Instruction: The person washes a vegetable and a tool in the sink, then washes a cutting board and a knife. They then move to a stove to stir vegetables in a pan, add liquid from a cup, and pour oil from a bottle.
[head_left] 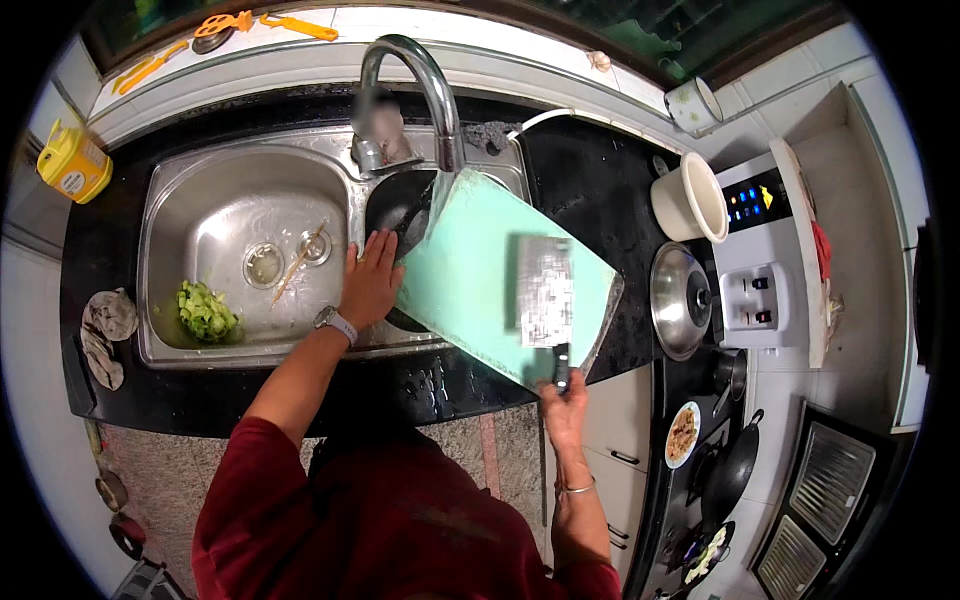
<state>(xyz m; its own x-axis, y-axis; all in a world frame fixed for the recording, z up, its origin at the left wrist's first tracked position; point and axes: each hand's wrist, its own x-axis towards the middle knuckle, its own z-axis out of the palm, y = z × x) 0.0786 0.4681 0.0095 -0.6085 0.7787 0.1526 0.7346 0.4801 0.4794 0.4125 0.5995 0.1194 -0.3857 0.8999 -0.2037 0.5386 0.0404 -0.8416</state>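
Observation:
A broad-bladed cleaver (546, 300) lies over a pale green cutting board (465, 260), its blade pointing away from me. My right hand (565, 403) is closed around the cleaver's black handle at the board's near edge. The board sits at a slant, partly across the small right sink basin (395, 205) and partly over the black counter. My left hand (370, 285) rests with fingers stretched out at the divider between the basins, beside the board's left edge. Whether its fingertips touch the board I cannot tell. Above the board's far corner hangs the curved faucet (450, 150), with water apparently running from it.
Chopped green vegetable pieces (207, 312) lie in the large left basin (320, 185). A rag (108, 320) and yellow jug (75, 163) stand at the left. On the right are a beige pot (690, 200), a steel lid (680, 300), a plate of food (683, 435) and a wok (733, 475).

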